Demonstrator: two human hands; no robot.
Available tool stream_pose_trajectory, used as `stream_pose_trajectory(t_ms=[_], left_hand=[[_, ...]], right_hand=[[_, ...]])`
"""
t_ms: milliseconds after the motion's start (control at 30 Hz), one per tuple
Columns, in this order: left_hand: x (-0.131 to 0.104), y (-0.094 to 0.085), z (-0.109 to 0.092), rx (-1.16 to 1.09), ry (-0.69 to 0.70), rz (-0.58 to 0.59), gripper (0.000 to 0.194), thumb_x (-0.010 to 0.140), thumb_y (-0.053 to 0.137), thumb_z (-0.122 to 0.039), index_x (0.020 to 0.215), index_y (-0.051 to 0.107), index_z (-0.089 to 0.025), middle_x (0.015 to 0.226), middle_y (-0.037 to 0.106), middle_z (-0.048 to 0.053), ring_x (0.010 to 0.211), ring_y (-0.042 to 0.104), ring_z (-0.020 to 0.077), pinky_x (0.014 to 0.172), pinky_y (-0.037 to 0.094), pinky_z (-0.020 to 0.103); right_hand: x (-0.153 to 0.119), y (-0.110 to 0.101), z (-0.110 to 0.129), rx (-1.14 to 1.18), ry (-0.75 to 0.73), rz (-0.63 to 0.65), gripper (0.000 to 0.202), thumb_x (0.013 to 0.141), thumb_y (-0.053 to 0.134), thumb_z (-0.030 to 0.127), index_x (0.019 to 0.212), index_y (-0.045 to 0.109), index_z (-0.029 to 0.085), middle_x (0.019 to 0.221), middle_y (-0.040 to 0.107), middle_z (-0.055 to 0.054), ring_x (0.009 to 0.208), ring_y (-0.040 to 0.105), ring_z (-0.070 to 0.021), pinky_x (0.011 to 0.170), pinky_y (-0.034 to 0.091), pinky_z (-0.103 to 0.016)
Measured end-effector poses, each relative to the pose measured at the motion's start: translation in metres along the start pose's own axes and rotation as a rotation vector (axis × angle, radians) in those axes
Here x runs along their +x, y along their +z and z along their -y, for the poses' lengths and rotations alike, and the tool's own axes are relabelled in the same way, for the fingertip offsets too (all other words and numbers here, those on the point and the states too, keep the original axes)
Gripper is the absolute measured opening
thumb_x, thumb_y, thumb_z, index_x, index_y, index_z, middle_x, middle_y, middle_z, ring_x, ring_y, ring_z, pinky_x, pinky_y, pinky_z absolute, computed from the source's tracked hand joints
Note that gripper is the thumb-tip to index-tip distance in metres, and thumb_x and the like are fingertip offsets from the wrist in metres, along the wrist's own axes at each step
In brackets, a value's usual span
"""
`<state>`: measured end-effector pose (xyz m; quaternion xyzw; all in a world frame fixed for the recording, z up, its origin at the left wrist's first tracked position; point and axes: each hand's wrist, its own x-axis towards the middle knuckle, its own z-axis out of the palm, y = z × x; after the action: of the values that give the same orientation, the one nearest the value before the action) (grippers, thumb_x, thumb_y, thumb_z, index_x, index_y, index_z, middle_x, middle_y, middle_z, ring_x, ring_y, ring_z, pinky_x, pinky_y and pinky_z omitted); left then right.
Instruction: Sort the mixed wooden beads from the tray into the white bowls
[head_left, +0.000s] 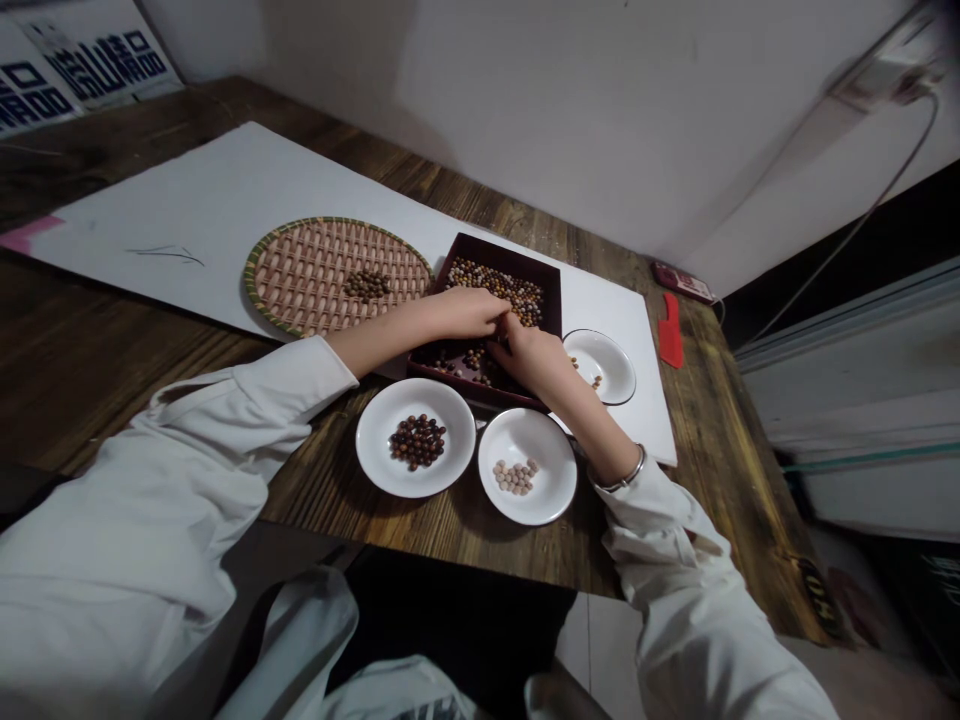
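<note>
Over a dark red box (553, 290) of mixed beads (487, 277), my left hand (474, 312) and my right hand (531, 352) meet at the fingertips. The fingers of both hands are curled down and closed, and whatever they hold is hidden. Brown, grey and yellowish beads crowd the box's far side, with a few loose ones nearer me. Just in front stand a white bowl (377, 450) with dark brown beads (417, 441) and another white bowl (540, 508) with pale pinkish beads (516, 477). My right forearm partly covers a third bowl (619, 372), where a few yellowish-brown beads show.
Left of the box, a round woven tray (292, 270) carries a small heap of greenish-brown beads (367, 284). Tray and box rest on a white board (202, 200) on the wooden table (720, 430). At right lie a red comb (670, 330) and a dark red device (682, 281) with a cable.
</note>
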<state>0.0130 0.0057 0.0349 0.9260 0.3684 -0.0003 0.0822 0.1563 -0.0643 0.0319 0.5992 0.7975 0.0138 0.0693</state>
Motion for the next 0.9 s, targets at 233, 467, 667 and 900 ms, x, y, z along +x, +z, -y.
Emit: stream_pose_trajectory(t_ms=[233, 467, 667, 900], left_hand=[[-0.0016, -0.0027, -0.0012, -0.010, -0.027, -0.072, 0.031, 0.091, 0.044, -0.026, 0.116, 0.060, -0.019, 0.108, 0.071, 0.009, 0.103, 0.066, 0.0225, 0.081, 0.046, 0.028], [-0.0007, -0.0025, 0.0009, -0.089, -0.028, -0.118, 0.032, 0.091, 0.044, -0.026, 0.116, 0.062, -0.020, 0.110, 0.072, 0.005, 0.104, 0.065, 0.0214, 0.084, 0.045, 0.028], [0.0018, -0.0043, 0.0015, -0.183, 0.007, -0.167, 0.030, 0.093, 0.045, -0.029, 0.116, 0.063, -0.021, 0.109, 0.072, 0.003, 0.101, 0.064, 0.0181, 0.086, 0.043, 0.025], [0.0039, -0.0034, 0.0001, -0.290, 0.143, -0.161, 0.027, 0.093, 0.048, -0.030, 0.111, 0.066, -0.020, 0.104, 0.074, 0.001, 0.093, 0.065, 0.0145, 0.079, 0.041, 0.022]], right_hand=[[0.0001, 0.0002, 0.0009, -0.004, 0.009, 0.004, 0.062, 0.099, 0.037, 0.036, 0.149, 0.021, 0.004, 0.117, 0.069, -0.021, 0.102, 0.068, -0.0309, 0.079, 0.050, -0.035], [-0.0003, -0.0027, 0.0024, -0.008, -0.042, 0.035, 0.044, 0.099, 0.040, 0.036, 0.134, 0.044, 0.010, 0.110, 0.072, -0.017, 0.100, 0.069, -0.0300, 0.079, 0.049, -0.033], [0.0005, -0.0028, 0.0029, -0.024, -0.039, 0.041, 0.044, 0.099, 0.040, 0.037, 0.132, 0.047, 0.008, 0.110, 0.072, -0.018, 0.100, 0.069, -0.0303, 0.079, 0.049, -0.033], [0.0002, -0.0045, 0.0029, -0.047, -0.088, 0.053, 0.036, 0.099, 0.039, 0.034, 0.118, 0.060, 0.011, 0.108, 0.072, -0.016, 0.097, 0.070, -0.0297, 0.078, 0.051, -0.032]])
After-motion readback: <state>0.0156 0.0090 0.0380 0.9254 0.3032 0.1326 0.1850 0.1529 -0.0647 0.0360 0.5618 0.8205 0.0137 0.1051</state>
